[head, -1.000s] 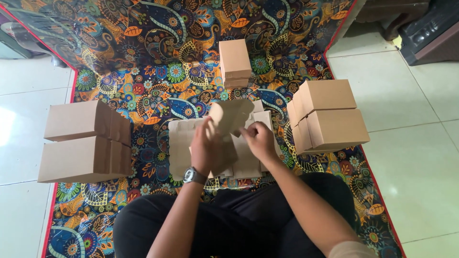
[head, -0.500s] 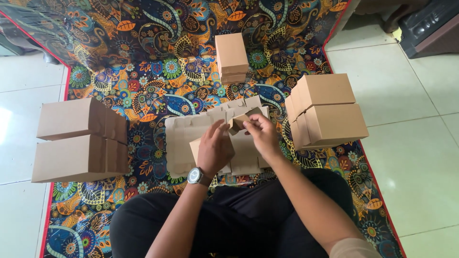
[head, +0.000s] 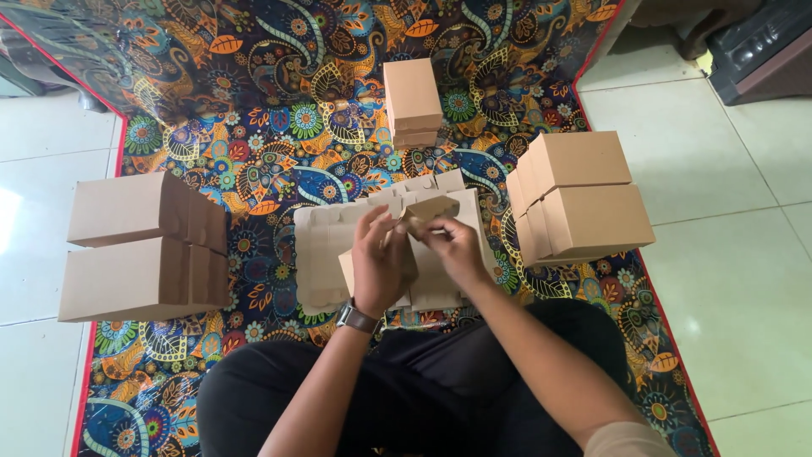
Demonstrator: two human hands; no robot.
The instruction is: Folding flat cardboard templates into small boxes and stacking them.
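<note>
Both hands, left hand and right hand, grip a half-folded cardboard box above flat blanks.

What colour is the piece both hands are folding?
Plain brown: the die-cut cardboard piece, folded by left hand and right hand; head view.

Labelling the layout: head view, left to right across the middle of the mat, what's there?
Two folded boxes stacked at the left → flat cardboard sheets → left hand → cardboard piece being folded → right hand → two stacked boxes at the right.
</note>
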